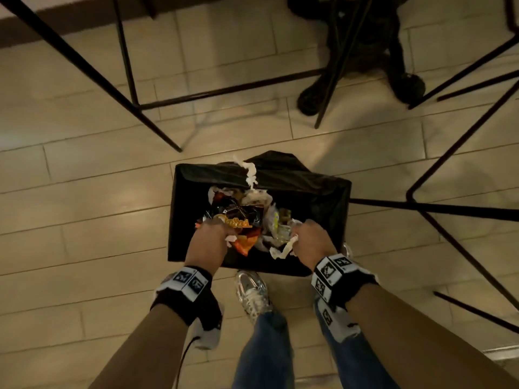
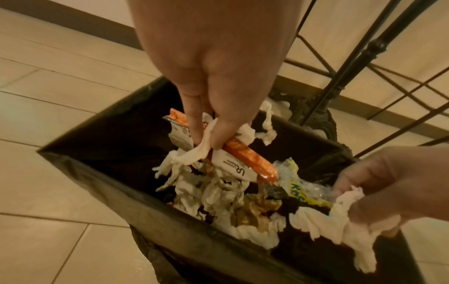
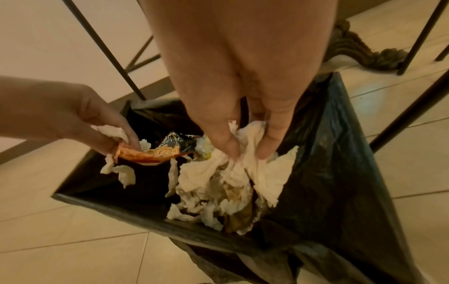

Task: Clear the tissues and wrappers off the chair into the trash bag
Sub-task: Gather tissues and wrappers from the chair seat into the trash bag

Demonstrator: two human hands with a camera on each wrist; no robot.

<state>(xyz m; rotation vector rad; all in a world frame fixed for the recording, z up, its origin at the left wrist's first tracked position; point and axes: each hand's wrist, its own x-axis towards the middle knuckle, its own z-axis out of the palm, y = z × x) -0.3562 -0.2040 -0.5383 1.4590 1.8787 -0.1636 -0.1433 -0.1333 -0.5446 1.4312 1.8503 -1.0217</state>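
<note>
A square bin lined with a black trash bag [image 1: 191, 181] [image 2: 102, 180] [image 3: 340, 153] stands on the floor below me, holding crumpled tissues and wrappers. My left hand [image 1: 210, 234] [image 2: 206, 142] [image 3: 116, 142] hangs over the bag's mouth and pinches an orange snack wrapper [image 1: 244, 245] [image 2: 245, 155] [image 3: 145, 155] together with a white tissue [image 2: 201, 148]. My right hand [image 1: 306, 234] [image 3: 248, 153] [image 2: 359, 194] is beside it over the bag, gripping a bunch of white tissues [image 1: 283, 248] [image 3: 243, 167] [image 2: 328, 224]. One tissue strip [image 1: 250, 172] drapes over the bag's far rim.
Thin black metal chair legs [image 1: 92, 68] stand on the tiled floor beyond and to the right [image 1: 449, 169] of the bin. An ornate black table base [image 1: 362, 51] sits at the back. My silver shoe [image 1: 252, 290] is just before the bin.
</note>
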